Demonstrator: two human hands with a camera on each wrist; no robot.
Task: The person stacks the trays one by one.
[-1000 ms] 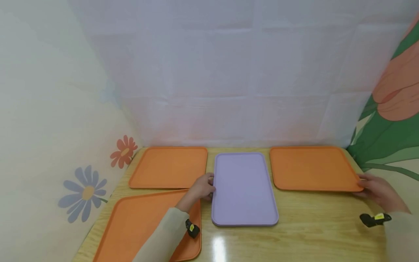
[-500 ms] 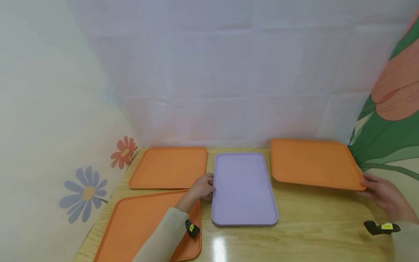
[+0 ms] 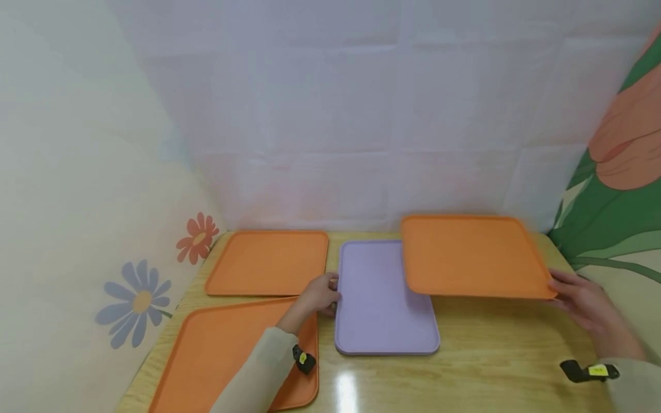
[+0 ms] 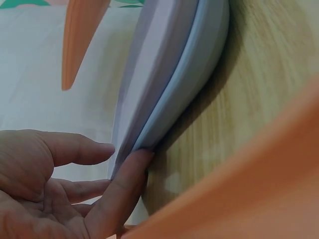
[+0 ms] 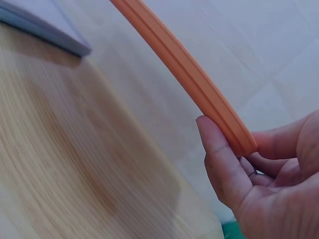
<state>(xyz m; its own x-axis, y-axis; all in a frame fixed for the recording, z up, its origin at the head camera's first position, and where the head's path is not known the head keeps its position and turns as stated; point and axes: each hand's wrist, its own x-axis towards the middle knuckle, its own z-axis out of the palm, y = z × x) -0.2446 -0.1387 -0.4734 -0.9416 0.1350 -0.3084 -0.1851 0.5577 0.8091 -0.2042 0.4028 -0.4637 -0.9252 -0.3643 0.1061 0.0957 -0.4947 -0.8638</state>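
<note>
"Where is the right hand (image 3: 583, 304)?"
"On the right, pinching the near right corner of an orange tray (image 3: 475, 258). That tray is raised above the counter (image 3: 490, 361) and hides the far right part of the purple tray (image 3: 379, 321)."
"And the left hand (image 3: 318, 295)?"
"Pinching the purple tray's left edge, together with the bluish tray (image 4: 199, 64) beneath."
"The left side?"
"A far tray (image 3: 268, 264) and a near tray (image 3: 206, 350), both orange."
</note>
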